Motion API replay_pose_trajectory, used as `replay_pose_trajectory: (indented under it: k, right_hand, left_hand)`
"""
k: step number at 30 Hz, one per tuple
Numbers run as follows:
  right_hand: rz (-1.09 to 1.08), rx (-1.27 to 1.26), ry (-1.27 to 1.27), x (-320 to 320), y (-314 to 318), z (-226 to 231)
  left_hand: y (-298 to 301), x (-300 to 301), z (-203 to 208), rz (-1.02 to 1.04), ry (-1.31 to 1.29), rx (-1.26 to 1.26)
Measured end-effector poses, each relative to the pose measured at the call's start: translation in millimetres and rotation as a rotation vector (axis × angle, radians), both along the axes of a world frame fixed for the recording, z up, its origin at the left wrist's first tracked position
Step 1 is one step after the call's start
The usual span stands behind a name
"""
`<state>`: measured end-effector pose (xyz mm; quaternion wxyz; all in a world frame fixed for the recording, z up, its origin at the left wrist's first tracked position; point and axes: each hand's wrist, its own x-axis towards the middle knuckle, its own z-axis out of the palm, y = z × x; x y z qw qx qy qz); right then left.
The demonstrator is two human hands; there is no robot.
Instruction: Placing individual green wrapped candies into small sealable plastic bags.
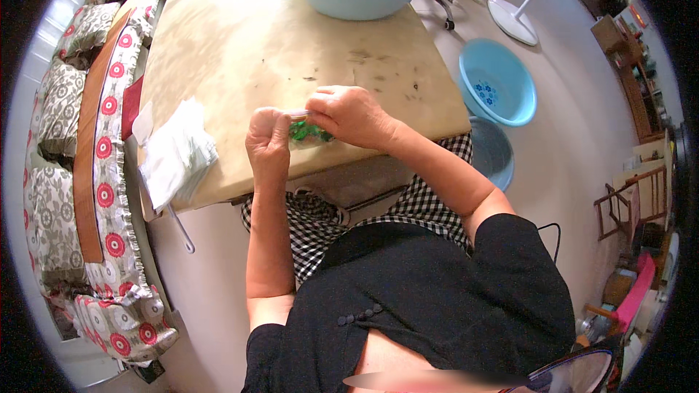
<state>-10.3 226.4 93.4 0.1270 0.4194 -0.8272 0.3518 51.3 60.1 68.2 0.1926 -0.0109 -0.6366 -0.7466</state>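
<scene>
Between my two hands, over the near edge of the table, hangs a small clear plastic bag [312, 133] with green and brown wrapped pieces inside. My left hand [268, 138] pinches one end of its top edge. The other end is gripped by the bent fingers of my right hand [349, 115]. Part of the bag is hidden behind my fingers. At the far side of the table a light blue basin [357, 1] holds many similar green and brown wrapped pieces. To the left of my hands lies a stack of white, thin plastic bags [178, 153].
The pale tabletop [240, 36] has dark marks. A blue basin [502, 80] and a second basin [491, 153] stand on the floor to the right. Beyond them is a white fan base [513, 22]. A patterned sofa [102, 153] runs along the left.
</scene>
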Motion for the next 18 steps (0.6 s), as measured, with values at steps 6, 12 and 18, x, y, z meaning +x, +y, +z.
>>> replay_pose_trajectory:
  k: [6, 12, 18]
  right_hand:
    - [-0.124, -0.019, -0.047, -2.9, 58.3, 22.0]
    - [-0.348, -0.153, 0.058, 4.0, 199.2, 63.6]
    - [-0.769, -0.217, -0.293, 43.1, 329.6, 41.1]
  left_hand:
    - [22.5, -5.6, 16.4, -0.005, 0.013, -0.166]
    - [54.6, -24.9, -7.1, -0.132, 0.044, -0.529]
    - [109.7, -36.1, -41.7, -0.336, 0.103, -0.999]
